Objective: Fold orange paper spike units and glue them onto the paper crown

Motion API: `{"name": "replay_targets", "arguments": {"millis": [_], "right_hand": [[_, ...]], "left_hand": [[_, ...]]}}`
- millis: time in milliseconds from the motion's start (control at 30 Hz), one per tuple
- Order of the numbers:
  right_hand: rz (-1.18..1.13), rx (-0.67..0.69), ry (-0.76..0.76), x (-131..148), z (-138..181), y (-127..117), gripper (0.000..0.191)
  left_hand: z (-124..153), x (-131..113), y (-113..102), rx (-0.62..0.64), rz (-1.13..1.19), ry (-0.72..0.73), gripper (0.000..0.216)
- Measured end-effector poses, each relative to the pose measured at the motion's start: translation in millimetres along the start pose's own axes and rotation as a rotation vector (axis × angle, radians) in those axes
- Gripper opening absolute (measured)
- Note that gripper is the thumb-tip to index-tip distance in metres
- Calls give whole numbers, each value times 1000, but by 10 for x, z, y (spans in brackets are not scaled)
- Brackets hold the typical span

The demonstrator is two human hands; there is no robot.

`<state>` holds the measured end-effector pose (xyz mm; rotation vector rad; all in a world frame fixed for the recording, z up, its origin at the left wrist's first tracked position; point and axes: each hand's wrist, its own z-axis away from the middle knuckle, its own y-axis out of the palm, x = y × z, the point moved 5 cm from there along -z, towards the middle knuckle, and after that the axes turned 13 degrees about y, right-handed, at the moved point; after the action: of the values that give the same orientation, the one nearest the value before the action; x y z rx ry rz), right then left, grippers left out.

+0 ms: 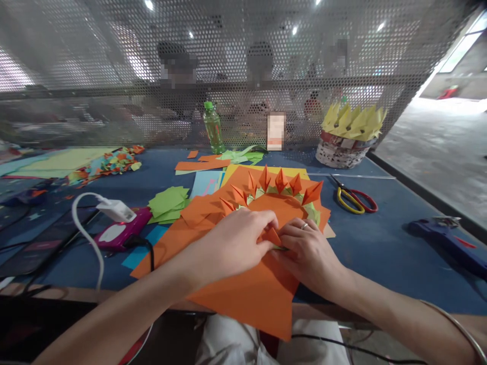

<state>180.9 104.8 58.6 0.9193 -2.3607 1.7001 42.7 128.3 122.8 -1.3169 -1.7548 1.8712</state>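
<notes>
Head view: the paper ring [281, 181], orange spikes over pale green folds, is propped on a stack of orange sheets [247, 291], right in front of the person. A small orange folded piece [272, 236] is pinched between the fingertips of the left hand [241, 237] and the right hand [310, 249], both curled in on it at the near side of the ring. Whether it's joined to the ring can't be told, since that stretch is covered by the hands.

What could go wrong? If it's squeezed too hard, the fold could be crushed, or neighbouring spikes could be popped loose if the ring gets tugged. The bottom sheet is hanging over the table edge above the lap, so if it's caught by a knee, the whole ring could be dragged along. The black cable [152, 256] by the left forearm could be snagged too. The blue tool [451, 246] off to the right could be bumped if the right arm is swung outward.
</notes>
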Motion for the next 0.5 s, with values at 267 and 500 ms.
{"name": "replay_targets", "arguments": {"millis": [267,500], "right_hand": [[47,35,62,-15,-67,-36,34],[101,126,69,-21,-165,-50,31]], "left_hand": [[418,-187,-352,-500,-5,182,5],[631,58,-213,-594,22,191,10]]}}
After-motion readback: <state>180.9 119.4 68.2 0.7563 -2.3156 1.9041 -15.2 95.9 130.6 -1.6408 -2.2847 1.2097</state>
